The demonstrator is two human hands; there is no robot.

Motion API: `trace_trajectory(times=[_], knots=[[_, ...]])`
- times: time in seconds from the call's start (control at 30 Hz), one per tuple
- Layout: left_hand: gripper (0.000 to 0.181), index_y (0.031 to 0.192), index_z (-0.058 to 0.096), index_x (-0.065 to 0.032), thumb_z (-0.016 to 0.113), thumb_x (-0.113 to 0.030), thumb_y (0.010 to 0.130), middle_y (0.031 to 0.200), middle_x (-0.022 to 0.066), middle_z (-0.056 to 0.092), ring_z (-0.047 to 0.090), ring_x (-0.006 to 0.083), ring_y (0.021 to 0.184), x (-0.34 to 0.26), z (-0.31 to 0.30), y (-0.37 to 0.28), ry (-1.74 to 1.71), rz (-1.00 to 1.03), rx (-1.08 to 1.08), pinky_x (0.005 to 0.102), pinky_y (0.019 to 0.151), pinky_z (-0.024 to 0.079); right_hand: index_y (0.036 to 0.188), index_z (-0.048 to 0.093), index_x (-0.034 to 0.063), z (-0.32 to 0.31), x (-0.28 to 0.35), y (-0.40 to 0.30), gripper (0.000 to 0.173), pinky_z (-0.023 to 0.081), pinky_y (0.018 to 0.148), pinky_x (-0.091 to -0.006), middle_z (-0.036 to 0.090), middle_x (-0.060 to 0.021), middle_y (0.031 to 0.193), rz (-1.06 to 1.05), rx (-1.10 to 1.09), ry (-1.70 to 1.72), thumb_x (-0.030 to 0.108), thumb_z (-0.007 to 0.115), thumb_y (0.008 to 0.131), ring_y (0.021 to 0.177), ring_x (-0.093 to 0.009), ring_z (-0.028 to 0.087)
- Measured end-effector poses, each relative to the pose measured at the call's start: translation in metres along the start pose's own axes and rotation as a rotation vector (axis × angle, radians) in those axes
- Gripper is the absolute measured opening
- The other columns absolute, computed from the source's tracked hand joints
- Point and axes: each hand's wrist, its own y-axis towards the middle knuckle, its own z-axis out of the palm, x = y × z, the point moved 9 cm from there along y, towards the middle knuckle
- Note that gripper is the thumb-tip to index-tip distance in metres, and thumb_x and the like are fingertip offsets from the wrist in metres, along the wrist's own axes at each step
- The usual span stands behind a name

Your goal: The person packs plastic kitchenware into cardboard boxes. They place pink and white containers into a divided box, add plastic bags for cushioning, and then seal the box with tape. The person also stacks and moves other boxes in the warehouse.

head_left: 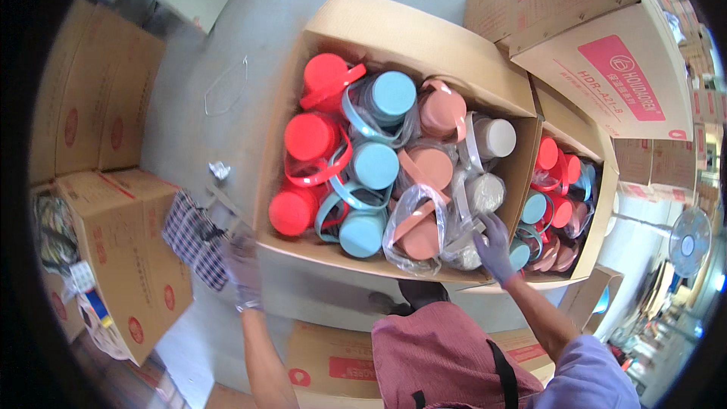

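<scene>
In front of me stands an open cardboard box [420, 14] packed with lidded jugs with loop handles. From left to right run red jugs [309, 136], light blue jugs [375, 166], salmon-pink jugs [430, 166] and white jugs [485, 193], several in clear plastic bags. My right hand [495, 250], in a thin purple glove, is at the front right corner, its fingertips at the handle of the nearest white jug [470, 255]. Whether they grip it is unclear. My left hand [244, 270], gloved and blurred, is beside the front left corner, near a plaid cloth [196, 238].
A second open box [609, 182] of similar jugs adjoins on the right, with a printed carton [596, 62] above it. More cartons [130, 261] stand left. A crumpled scrap [219, 170] and a strap loop [226, 88] lie on the floor. A fan [688, 244] stands far right.
</scene>
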Motion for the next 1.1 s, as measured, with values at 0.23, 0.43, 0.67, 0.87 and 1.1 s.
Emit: trace_trajectory(times=[0.23, 0.43, 0.67, 0.87, 1.1], knots=[[0.025, 0.104, 0.063, -0.0024, 0.059, -0.022, 0.089, 0.092, 0.0149, 0.067, 0.063, 0.0316, 0.083, -0.125, 0.212, 0.082, 1.027, 0.413, 0.704, 0.0446, 0.075, 0.051, 0.136, 0.042, 0.0067, 0.053, -0.133, -0.200, 0.062, 0.038, 0.097, -0.0510, 0.041, -0.0213, 0.135, 0.914, 0.155, 0.239, 0.041, 0.060, 0.088, 0.122, -0.040, 0.040], [0.047, 0.122, 0.055, -0.0054, 0.056, -0.039, 0.089, 0.129, 0.0127, 0.053, 0.046, 0.0322, 0.120, -0.286, 0.415, 0.204, 0.831, 1.097, 0.419, 0.0490, 0.102, 0.033, 0.143, 0.037, 0.0240, 0.195, -0.108, -0.247, 0.081, 0.037, 0.097, -0.0620, 0.044, -0.0104, 0.138, 1.654, -0.364, 1.393, 0.068, 0.060, 0.079, 0.126, -0.037, 0.041], [0.061, 0.078, 0.065, -0.0036, 0.045, -0.059, 0.091, 0.081, 0.0172, 0.067, 0.063, 0.0355, 0.080, -0.242, 0.470, 0.239, 0.857, 0.834, 0.850, 0.0429, 0.074, 0.049, 0.129, 0.052, 0.0131, 0.205, -0.134, -0.224, 0.053, 0.052, 0.089, -0.0481, 0.060, -0.0079, 0.125, 1.301, -0.482, 1.579, 0.051, 0.053, 0.091, 0.110, -0.025, 0.061], [0.043, 0.091, 0.065, -0.0044, 0.050, -0.045, 0.094, 0.088, 0.0167, 0.067, 0.063, 0.0349, 0.083, -0.208, 0.402, 0.246, 0.840, 0.859, 0.791, 0.0433, 0.073, 0.048, 0.122, 0.059, 0.0138, 0.197, -0.156, -0.202, 0.043, 0.056, 0.081, -0.0450, 0.065, -0.0066, 0.115, 1.352, -0.422, 1.459, 0.044, 0.055, 0.091, 0.098, -0.023, 0.067], [0.039, 0.098, 0.064, -0.0034, 0.049, -0.039, 0.095, 0.089, 0.0189, 0.065, 0.062, 0.0362, 0.085, -0.125, 0.208, 0.312, 0.800, 0.541, 0.516, 0.0436, 0.074, 0.047, 0.116, 0.057, 0.0079, 0.145, -0.118, -0.054, 0.040, 0.058, 0.077, -0.0496, 0.067, -0.0099, 0.108, 1.293, -0.233, 1.031, 0.035, 0.061, 0.087, 0.094, -0.026, 0.068]])
